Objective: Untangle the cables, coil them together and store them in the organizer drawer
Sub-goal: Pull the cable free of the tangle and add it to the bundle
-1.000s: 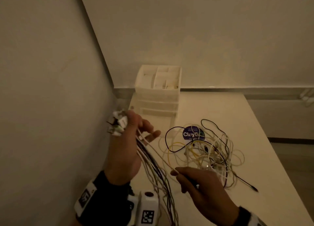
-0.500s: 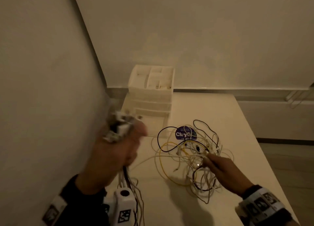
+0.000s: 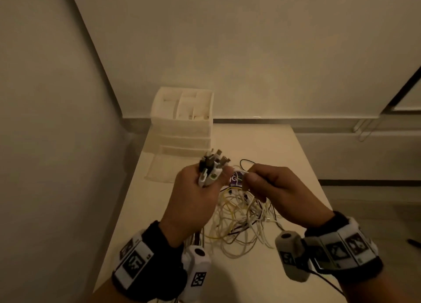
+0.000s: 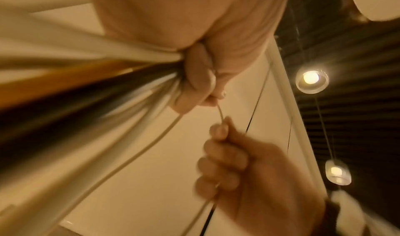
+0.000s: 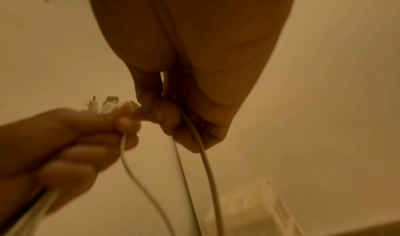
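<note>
My left hand (image 3: 200,188) grips a bundle of cable ends, their white and dark plugs (image 3: 213,167) sticking up out of the fist. The gathered cords (image 4: 90,92) run down from that fist past the wrist. My right hand (image 3: 257,179) is raised close beside it and pinches a thin white cable (image 5: 194,137) between thumb and fingers. Beneath both hands a tangle of white, yellow and black cables (image 3: 241,220) lies on the table. The white organizer (image 3: 182,122) stands at the table's far left, its lowest drawer (image 3: 161,168) pulled out.
The pale table (image 3: 284,166) sits in a corner, with a wall close on the left and another behind. A round purple sticker (image 3: 234,179) lies under the cables. The table's right edge drops to the floor.
My right hand has risen from the tangle with a white cable and come up next to my left hand. My left hand has shifted right, towards the middle.
</note>
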